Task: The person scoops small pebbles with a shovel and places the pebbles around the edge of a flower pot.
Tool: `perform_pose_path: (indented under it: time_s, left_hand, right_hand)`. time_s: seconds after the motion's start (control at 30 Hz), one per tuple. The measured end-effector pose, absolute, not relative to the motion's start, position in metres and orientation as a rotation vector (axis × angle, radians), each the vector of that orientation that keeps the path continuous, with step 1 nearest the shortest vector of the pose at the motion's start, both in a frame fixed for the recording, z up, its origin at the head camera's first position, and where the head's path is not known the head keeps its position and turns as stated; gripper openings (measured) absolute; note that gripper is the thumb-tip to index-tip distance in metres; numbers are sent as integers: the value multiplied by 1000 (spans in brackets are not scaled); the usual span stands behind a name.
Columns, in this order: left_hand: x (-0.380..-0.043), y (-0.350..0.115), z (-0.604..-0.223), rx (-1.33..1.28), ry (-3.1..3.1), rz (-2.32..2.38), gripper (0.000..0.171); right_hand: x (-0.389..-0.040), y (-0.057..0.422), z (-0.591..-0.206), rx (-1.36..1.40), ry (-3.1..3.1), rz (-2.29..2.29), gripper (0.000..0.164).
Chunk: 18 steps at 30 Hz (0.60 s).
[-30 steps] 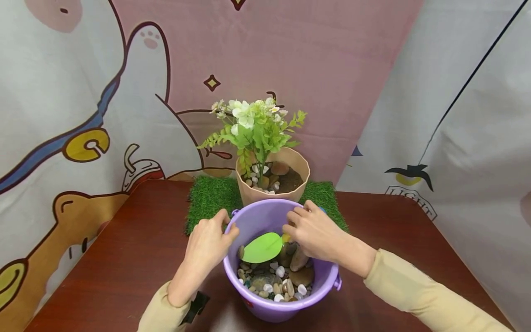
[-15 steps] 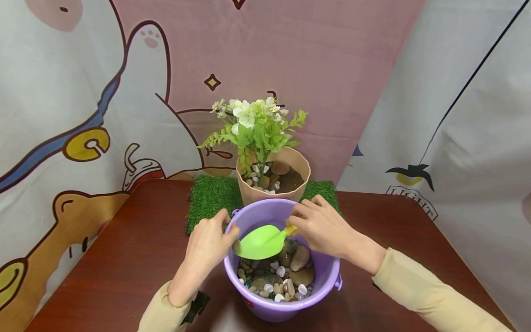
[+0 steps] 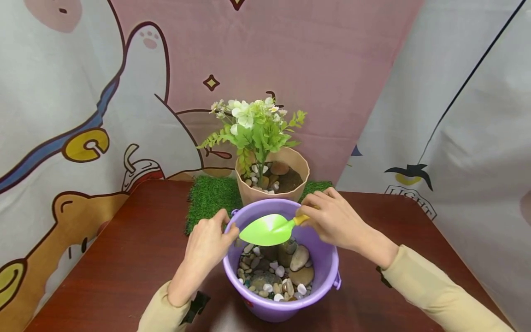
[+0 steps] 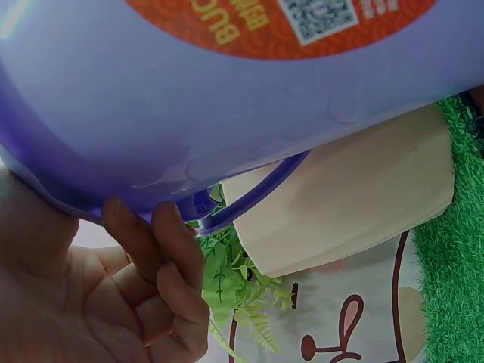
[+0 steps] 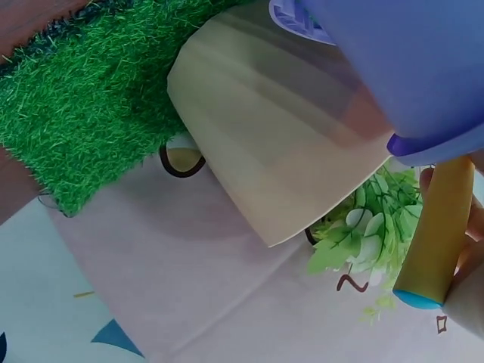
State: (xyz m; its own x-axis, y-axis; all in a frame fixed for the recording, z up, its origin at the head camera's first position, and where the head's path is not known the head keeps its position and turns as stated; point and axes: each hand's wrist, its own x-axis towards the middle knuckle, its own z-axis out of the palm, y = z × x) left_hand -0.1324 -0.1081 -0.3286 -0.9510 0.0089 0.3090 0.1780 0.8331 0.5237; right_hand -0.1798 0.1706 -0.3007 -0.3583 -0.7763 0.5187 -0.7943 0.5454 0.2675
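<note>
My left hand grips the left rim of a purple bucket, with fingers curled near the rim in the left wrist view. Stones and pebbles of mixed sizes, white, grey and brown, cover the bucket's bottom. A small garden trowel with a light green blade is in my right hand, whose fingers wrap its yellow handle. The blade lies across the bucket's mouth, above the stones, its tip close to my left thumb. The handle's blue end shows in the right wrist view.
Right behind the bucket stands a beige flowerpot with soil, stones and a leafy plant with white flowers. The pot rests on a green grass mat. A printed cloth hangs behind the brown table.
The trowel has risen from down among the stones to the level of the rim, moving up and slightly right with my right hand. My left hand stays on the rim.
</note>
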Motion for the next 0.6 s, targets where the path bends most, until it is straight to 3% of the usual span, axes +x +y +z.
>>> perform_pose_path:
  time_s: [0.6]
  left_hand:
    - [-134,-109,-330,-157,-2708,-799,9]
  right_hand:
    - [-184,173,-290,1251,-2070,-187,16]
